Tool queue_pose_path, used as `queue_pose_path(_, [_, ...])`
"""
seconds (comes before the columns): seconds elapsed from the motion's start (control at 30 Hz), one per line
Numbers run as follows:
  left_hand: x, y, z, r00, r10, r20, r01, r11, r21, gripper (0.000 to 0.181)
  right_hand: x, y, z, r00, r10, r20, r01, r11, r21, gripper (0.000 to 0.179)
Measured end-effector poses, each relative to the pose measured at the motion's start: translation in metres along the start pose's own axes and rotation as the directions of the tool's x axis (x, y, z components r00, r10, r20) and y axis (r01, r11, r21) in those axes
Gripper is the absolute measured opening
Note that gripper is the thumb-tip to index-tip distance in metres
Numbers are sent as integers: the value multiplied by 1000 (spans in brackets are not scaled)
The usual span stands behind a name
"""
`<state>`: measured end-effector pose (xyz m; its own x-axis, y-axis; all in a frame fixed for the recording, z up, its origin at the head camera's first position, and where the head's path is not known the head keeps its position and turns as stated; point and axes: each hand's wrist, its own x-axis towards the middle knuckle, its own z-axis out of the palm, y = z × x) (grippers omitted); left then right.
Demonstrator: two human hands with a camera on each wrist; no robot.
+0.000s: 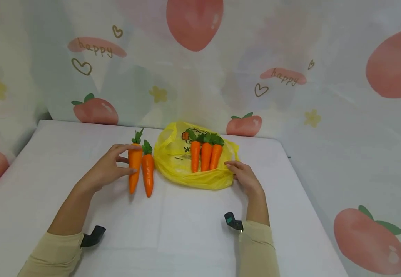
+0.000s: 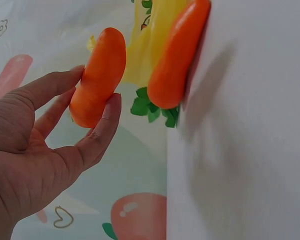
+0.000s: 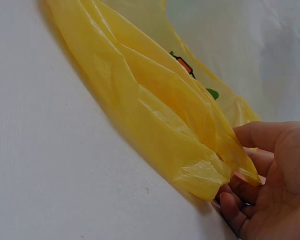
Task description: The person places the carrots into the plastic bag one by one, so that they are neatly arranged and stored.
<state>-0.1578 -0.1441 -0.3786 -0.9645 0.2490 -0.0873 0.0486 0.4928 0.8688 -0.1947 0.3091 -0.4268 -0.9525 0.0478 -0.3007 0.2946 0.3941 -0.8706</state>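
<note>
Head cam: L hand point(image 1: 105, 169) has its grip clamped on a carrot point(image 1: 135, 161), thumb low, fingertip high, leafy end toward the printed backdrop point(image 1: 204, 84). 2nd carrot point(image 1: 147, 175) just right of it, btwn held one and the yellow bag point(image 1: 177, 177). 3 bagged carrots point(image 1: 206, 156) side by side, tops toward backdrop. R hand point(image 1: 247, 177) has its grip pinched on the bag's right edge.

L wrist cam settles what head cam leaves unclear: held carrot is up off the white counter point(image 1: 186, 227), visible gap; 2nd carrot lies on it. Held one's leaves mostly hidden there, vs. plain in head cam.

R wrist cam: close on bag's near side, loose folds, film caught btwn the fingers; exact thumb contact can't tell. Bag wall hides the 3 carrots there, only head cam shows all of them.
</note>
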Motion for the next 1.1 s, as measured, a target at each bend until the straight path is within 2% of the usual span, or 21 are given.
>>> queue_pose_path(0.27, [1, 18, 6, 999, 38, 25, -37, 998, -47, 61, 0, -2, 0, 1000, 16, 2, -16, 1000, 10, 41])
queue_pose_path(0.43, [2, 24, 9, 999, 41, 27, -39, 997, -61, 60, -1, -3, 0, 1000, 13, 0, -13, 1000, 18, 39])
queue_pose_path(0.7, [7, 36, 16, 996, 87, 37, -83, 992, -93, 61, 1, -3, 1, 1000, 19, 0, -19, 1000, 4, 39])
queue_pose_path(1.1, [19, 63, 37, 990, 128, 60, -120, 984, -132, 62, 1, -3, 1, 1000, -2, 1, 2, 1000, 3, 40])
